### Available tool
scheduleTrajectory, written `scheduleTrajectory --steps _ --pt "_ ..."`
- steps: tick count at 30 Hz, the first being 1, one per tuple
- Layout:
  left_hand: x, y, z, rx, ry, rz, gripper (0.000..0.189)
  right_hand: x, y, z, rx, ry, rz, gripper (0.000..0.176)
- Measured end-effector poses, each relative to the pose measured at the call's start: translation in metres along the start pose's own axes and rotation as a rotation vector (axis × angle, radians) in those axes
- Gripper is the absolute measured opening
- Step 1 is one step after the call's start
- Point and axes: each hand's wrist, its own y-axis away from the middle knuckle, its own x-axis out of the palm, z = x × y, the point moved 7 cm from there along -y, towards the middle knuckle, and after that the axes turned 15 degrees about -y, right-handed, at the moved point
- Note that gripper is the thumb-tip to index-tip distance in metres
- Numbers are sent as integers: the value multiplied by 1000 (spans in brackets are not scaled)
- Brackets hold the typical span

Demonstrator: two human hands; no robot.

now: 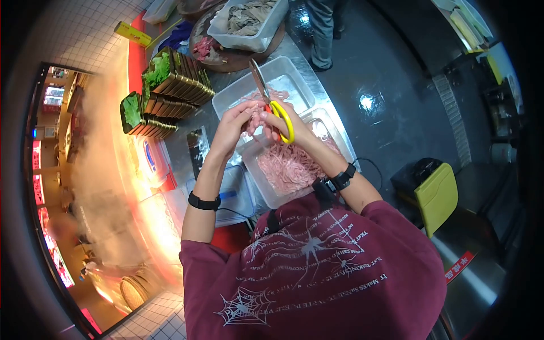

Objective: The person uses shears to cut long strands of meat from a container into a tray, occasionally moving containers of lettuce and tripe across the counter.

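My right hand [279, 123] grips scissors [266, 93] with yellow handles, their blades pointing away from me. My left hand [231, 129] pinches a strip of pink raw meat [255, 116] right beside the scissors, and the two hands almost touch. Both are held above a clear plastic tub [258, 180] filled with cut pink meat strips [289, 167]. A second clear tub [283, 71], just beyond the hands, holds only a few pink pieces. I wear a black band on the left wrist and a watch on the right.
A tub of grey pieces [249, 20] sits on a round wooden board [226, 59] at the far end. Stacks of dark trays lined with lettuce [170, 76] stand to the left. A yellow chair [436, 195] is on my right, and another person's legs [323, 28] are beyond the table.
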Motion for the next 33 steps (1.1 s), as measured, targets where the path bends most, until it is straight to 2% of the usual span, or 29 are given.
scheduleTrajectory --steps 1,4,5,6,8,10,15,17,21,24,25,26,28,29,31,32,33 --pt "0 2 -2 1 11 -10 24 6 6 -1 15 -117 10 40" --pt "5 9 -11 75 129 -48 25 16 25 -5 55 -216 54 39" --pt "2 10 -15 104 138 -143 26 22 32 -3 101 -229 9 36" --pt "-3 13 -18 133 146 -237 28 26 38 -3 115 -225 12 36" --pt "-7 18 -18 144 165 -264 29 20 48 6 28 -88 -108 32" --pt "-13 26 -24 219 -37 -352 29 24 59 34 -28 -36 -194 27" --pt "-3 40 -5 152 60 -194 24 20 69 58 -42 -18 -123 30" --pt "18 48 -7 168 129 -12 21 23 72 64 -37 -16 -75 33" --pt "43 50 7 144 18 10 22 26 78 68 31 -10 -70 35" --pt "66 49 18 188 74 -54 23 34 81 74 40 36 -79 36" --pt "80 47 36 172 115 35 24 36 81 76 33 79 -79 35" --pt "86 47 42 171 125 29 24 36 81 75 42 85 -77 35" --pt "113 53 45 146 329 210 28 35 82 80 -19 255 -68 35" --pt "120 57 42 93 484 187 28 35 83 82 -8 264 -68 35" --pt "121 64 48 58 493 249 27 35 85 82 110 71 -65 35" --pt "124 67 49 23 485 314 27 32 83 85 69 93 -71 36" --pt "123 71 48 7 361 285 28 30 82 88 48 98 -91 37"
